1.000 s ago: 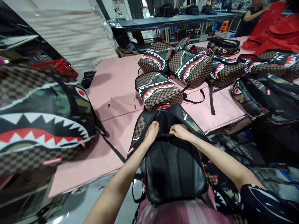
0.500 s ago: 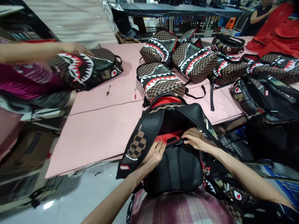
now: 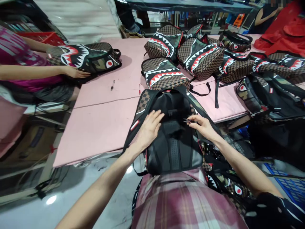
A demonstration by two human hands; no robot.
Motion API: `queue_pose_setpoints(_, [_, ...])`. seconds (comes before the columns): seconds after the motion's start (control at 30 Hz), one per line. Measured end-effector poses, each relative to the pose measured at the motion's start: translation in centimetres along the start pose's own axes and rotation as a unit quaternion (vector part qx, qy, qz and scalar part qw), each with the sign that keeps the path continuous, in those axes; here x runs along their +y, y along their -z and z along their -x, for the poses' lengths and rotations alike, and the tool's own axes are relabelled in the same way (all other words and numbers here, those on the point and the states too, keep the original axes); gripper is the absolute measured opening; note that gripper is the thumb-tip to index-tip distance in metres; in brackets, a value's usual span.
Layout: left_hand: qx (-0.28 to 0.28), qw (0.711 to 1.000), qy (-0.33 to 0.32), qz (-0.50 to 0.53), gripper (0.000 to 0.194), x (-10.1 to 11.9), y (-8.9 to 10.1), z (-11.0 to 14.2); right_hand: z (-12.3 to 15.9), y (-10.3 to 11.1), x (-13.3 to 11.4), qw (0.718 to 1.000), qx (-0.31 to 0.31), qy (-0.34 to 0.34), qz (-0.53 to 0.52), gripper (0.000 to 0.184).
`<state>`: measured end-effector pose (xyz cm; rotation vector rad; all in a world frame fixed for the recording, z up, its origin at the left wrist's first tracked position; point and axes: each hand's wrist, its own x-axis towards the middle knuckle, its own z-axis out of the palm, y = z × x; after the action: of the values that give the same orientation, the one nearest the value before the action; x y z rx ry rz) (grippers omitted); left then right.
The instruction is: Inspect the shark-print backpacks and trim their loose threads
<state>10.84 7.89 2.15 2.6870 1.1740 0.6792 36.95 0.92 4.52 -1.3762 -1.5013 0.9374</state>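
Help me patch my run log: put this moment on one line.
left hand: open, over backpack | right hand: pinching small dark item | backpack: back panel up | co-worker's hand: on another backpack

A pink table top (image 3: 100, 127) spreads across the middle of the frame, with a dark pen (image 3: 112, 85) and a red pen (image 3: 139, 89) lying apart on it, left of centre. Checked backpacks (image 3: 201, 58) with shark-mouth prints crowd together from the upper centre towards the right edge. At upper left, a person in a magenta top (image 3: 28, 51) holds another shark-print backpack (image 3: 97, 58), near a red crate (image 3: 40, 38). Red bags (image 3: 281, 38) are heaped at upper right, an orange object (image 3: 239, 20) behind them. A blue crate (image 3: 286, 181) shows at lower right.
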Motion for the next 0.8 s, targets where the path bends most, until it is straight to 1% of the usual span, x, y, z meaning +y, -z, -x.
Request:
queue_pose_setpoints(0.03, [-0.035, 0.999, -0.006, -0.009, 0.043, -0.6, -0.8, 0.4, 0.2, -0.2, 0.4, 0.999, -0.001, -0.032, -0.042, 0.027])
queue_pose_setpoints(0.07, [-0.077, 0.997, -0.007, -0.014, 0.043, -1.4, -1.9, 1.1, 0.7, -0.4, 0.9, 0.995, 0.013, -0.057, -0.081, 0.029])
queue_pose_setpoints(0.13, [-0.138, 0.99, 0.019, -0.015, 0.043, -3.0, -4.2, 2.7, 2.4, -0.8, 2.1, 0.986, 0.066, -0.089, -0.125, 0.032])
queue_pose_setpoints(0.17, [-0.147, 0.988, 0.042, -0.014, 0.044, -3.7, -5.3, 3.6, 3.6, -0.9, 2.6, 0.982, 0.092, -0.099, -0.128, 0.034])
queue_pose_setpoints(0.23, [-0.142, 0.986, 0.087, -0.011, 0.045, -4.8, -6.8, 5.2, 6.9, -1.1, 3.6, 0.977, 0.133, -0.121, -0.114, 0.036])
queue_pose_setpoints(0.27, [-0.136, 0.985, 0.103, -0.009, 0.045, -5.1, -7.2, 5.9, 8.8, -1.3, 3.9, 0.974, 0.149, -0.137, -0.104, 0.034])
queue_pose_setpoints(0.33, [-0.134, 0.984, 0.114, 0.005, 0.044, -5.1, -7.0, 7.3, 12.8, -1.7, 4.7, 0.963, 0.182, -0.178, -0.093, 0.029])
queue_pose_setpoints(0.43, [-0.119, 0.986, 0.118, 0.027, 0.039, -3.7, -5.9, 8.7, 17.9, -2.9, 6.1, 0.935, 0.227, -0.255, -0.1, 0.029])
queue_pose_setpoints(0.5, [-0.095, 0.989, 0.101, 0.042, 0.035, -1.8, -5.7, 8.6, 19.6, -4.0, 7.1, 0.917, 0.251, -0.287, -0.117, 0.031])
queue_pose_setpoints(0.53, [-0.088, 0.991, 0.081, 0.055, 0.032, -0.7, -6.0, 8.1, 19.8, -4.6, 7.5, 0.912, 0.26, -0.29, -0.13, 0.031])
queue_pose_setpoints(0.6, [-0.091, 0.991, 0.037, 0.085, 0.029, 1.9, -7.2, 6.3, 19.6, -5.6, 8.0, 0.907, 0.272, -0.28, -0.155, 0.032])
queue_pose_setpoints(0.63, [-0.1, 0.99, 0.03, 0.098, 0.026, 3.0, -8.0, 5.1, 19.3, -6.0, 8.1, 0.908, 0.275, -0.273, -0.162, 0.033])
queue_pose_setpoints(0.7, [-0.115, 0.986, 0.048, 0.111, 0.017, 4.8, -9.3, 3.1, 19.0, -6.6, 7.9, 0.909, 0.278, -0.263, -0.166, 0.035])
queue_pose_setpoints(0.77, [-0.132, 0.982, 0.055, 0.127, 0.012, 5.3, -9.4, 2.4, 19.4, -6.8, 7.8, 0.914, 0.265, -0.26, -0.165, 0.036])
queue_pose_setpoints(0.8, [-0.138, 0.979, 0.047, 0.14, 0.013, 4.9, -8.9, 2.9, 19.9, -6.8, 7.7, 0.917, 0.252, -0.26, -0.165, 0.036])
